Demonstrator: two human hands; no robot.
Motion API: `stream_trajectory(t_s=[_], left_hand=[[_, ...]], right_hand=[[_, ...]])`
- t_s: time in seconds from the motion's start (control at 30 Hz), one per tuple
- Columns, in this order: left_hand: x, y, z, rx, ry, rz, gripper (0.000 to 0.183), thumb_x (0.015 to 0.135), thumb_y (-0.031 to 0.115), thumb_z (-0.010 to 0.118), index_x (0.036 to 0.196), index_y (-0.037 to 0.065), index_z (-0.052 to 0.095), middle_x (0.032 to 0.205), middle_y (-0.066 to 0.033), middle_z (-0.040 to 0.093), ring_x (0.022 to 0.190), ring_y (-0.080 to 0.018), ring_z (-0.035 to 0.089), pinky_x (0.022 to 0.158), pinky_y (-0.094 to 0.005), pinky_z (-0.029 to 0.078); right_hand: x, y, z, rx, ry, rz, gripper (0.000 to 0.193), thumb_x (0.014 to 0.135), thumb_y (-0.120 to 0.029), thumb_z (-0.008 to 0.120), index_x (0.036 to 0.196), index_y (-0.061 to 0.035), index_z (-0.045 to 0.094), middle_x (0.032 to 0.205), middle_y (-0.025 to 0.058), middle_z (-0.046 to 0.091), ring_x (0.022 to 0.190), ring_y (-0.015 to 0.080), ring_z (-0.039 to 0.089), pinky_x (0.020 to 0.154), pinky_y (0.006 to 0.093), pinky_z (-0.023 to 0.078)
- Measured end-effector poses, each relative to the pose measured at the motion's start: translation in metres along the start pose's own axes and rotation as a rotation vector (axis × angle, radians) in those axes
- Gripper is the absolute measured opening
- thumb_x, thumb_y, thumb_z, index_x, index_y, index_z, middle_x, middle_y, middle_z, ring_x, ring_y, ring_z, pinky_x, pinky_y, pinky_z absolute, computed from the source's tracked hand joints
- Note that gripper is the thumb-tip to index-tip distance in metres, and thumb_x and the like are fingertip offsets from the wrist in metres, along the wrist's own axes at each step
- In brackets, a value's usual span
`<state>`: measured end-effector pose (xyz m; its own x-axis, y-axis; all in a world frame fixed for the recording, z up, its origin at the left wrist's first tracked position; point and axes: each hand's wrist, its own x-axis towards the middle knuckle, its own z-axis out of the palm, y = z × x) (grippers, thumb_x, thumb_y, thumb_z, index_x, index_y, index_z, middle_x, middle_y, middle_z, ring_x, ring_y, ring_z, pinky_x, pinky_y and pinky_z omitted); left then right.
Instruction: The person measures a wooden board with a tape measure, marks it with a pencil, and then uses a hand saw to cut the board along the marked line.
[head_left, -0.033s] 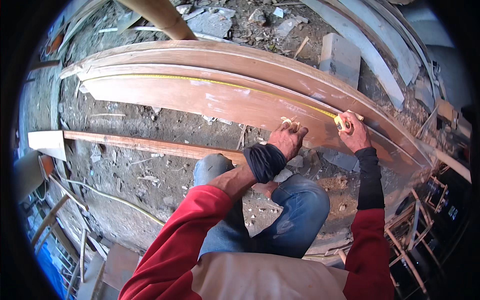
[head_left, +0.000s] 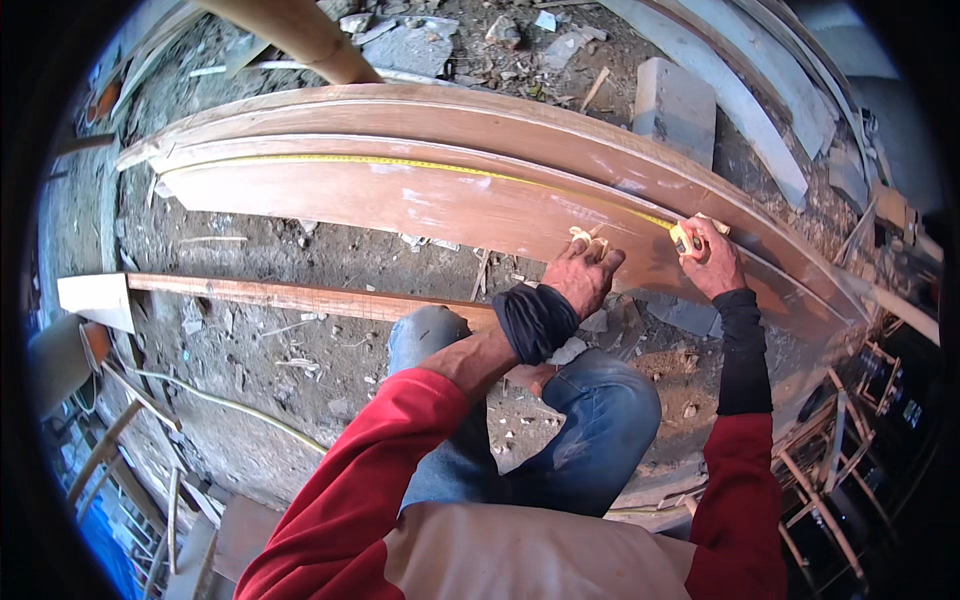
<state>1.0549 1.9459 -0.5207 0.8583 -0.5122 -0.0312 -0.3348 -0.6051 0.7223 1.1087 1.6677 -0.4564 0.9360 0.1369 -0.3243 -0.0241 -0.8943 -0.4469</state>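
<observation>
Tape blade (head_left: 420,162), thin and yellow, is the line to watch: it runs from your right side out to your left, along the length of the reddish board (head_left: 330,190), close to that board's far long edge, and its far tip lies around the board's left end, too small to make out exactly. Both long axes go the same way, side to side across your front, though the lens bows them. At the blade's right end is the yellow tape case (head_left: 686,240), lying over the board, and your right hand (head_left: 716,264) is the nearer one, its fingers closed round the case from the right so that the blade leaves on the side toward your left hand (head_left: 582,278). That left hand sits left of the case and a little closer to your body, at the board's near edge, on your side of the blade and apart from it. Its fingers are bent over a small pale thing (head_left: 592,238); you may be pinching it or only pressing it to the wood, and I cannot tell which, nor what it is. Beyond the blade, a second long board (head_left: 470,120) lies alongside the first; on your side of the boards, a narrow wooden bar (head_left: 300,293) stretches left from near your knee (head_left: 425,335).
</observation>
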Motion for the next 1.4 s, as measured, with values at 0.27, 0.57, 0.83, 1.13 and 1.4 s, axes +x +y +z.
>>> stream_trajectory(t_s=[0.27,0.57,0.83,1.13,1.4], left_hand=[[0.089,0.007,0.087,0.286,0.230,0.387,0.042,0.093,0.019,0.056,0.134,0.014,0.062,0.132,-0.0100,0.059,0.116,-0.0294,0.057,0.103,-0.0487,0.041],[0.137,0.004,0.111,0.380,0.375,0.485,0.034,0.090,0.024,0.059,0.122,0.019,0.069,0.128,-0.0075,0.061,0.119,-0.0277,0.055,0.101,-0.0453,0.041],[0.147,-0.008,0.117,0.279,0.354,0.479,0.028,0.092,0.026,0.057,0.114,0.023,0.073,0.127,-0.0072,0.060,0.118,-0.0277,0.058,0.103,-0.0442,0.041],[0.148,-0.007,0.113,0.315,0.311,0.476,0.026,0.092,0.027,0.056,0.108,0.023,0.076,0.129,-0.0076,0.061,0.121,-0.0269,0.058,0.105,-0.0448,0.040],[0.148,-0.008,0.114,0.251,0.329,0.499,0.024,0.091,0.026,0.058,0.104,0.021,0.077,0.126,-0.0058,0.062,0.118,-0.0270,0.060,0.102,-0.0433,0.042]], right_hand=[[-0.014,0.058,0.032,0.004,0.192,-0.022,0.054,0.075,-0.009,0.072,0.127,-0.0105,0.061,0.122,0.0154,0.069,0.115,0.0377,0.065,0.099,0.0425,0.052],[-0.030,0.057,0.058,-0.065,0.410,0.017,0.052,0.076,-0.008,0.075,0.125,-0.0098,0.059,0.120,0.0178,0.069,0.113,0.0403,0.065,0.098,0.0457,0.051],[-0.042,0.060,0.083,-0.224,0.532,0.005,0.059,0.079,-0.009,0.078,0.134,-0.0102,0.057,0.123,0.0180,0.067,0.114,0.0379,0.064,0.098,0.0450,0.051],[-0.098,0.011,0.040,0.075,0.620,0.434,0.039,0.092,-0.001,0.053,0.130,-0.0058,0.052,0.113,0.0210,0.068,0.096,0.0328,0.070,0.088,0.0423,0.054],[-0.100,-0.090,0.041,0.082,0.520,0.293,0.020,0.106,-0.014,0.051,0.123,-0.0054,0.055,0.098,0.0093,0.072,0.075,0.0086,0.059,0.065,0.0251,0.047]])
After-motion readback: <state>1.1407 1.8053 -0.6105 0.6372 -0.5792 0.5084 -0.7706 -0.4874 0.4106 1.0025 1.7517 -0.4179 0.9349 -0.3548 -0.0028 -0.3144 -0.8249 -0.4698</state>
